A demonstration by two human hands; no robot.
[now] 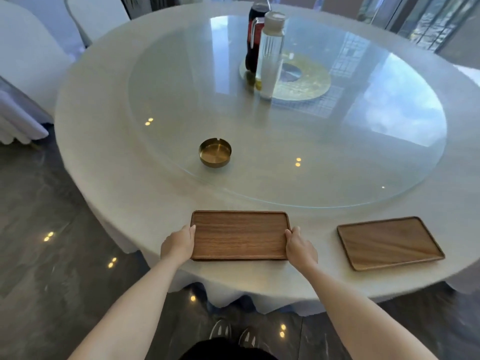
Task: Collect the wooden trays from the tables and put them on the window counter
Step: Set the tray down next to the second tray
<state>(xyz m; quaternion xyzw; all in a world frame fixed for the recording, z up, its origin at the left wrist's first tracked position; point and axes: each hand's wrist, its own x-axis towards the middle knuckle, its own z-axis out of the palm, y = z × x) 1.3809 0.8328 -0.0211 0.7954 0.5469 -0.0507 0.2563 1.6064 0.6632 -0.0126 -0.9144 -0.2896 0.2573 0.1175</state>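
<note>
A dark wooden tray (240,235) lies flat at the near edge of a round table with a white cloth (124,188). My left hand (178,244) grips its left short edge and my right hand (300,246) grips its right short edge, thumbs over the rim. A second, lighter wooden tray (389,242) lies to the right on the same table, turned slightly, with neither hand on it.
A glass turntable (350,157) covers the table's middle, carrying a brass ashtray (215,152), a clear pitcher (270,55) and a dark bottle (255,35). White-covered chairs (28,58) stand at the left. Dark glossy floor (52,255) lies around the table; windows are at the far right.
</note>
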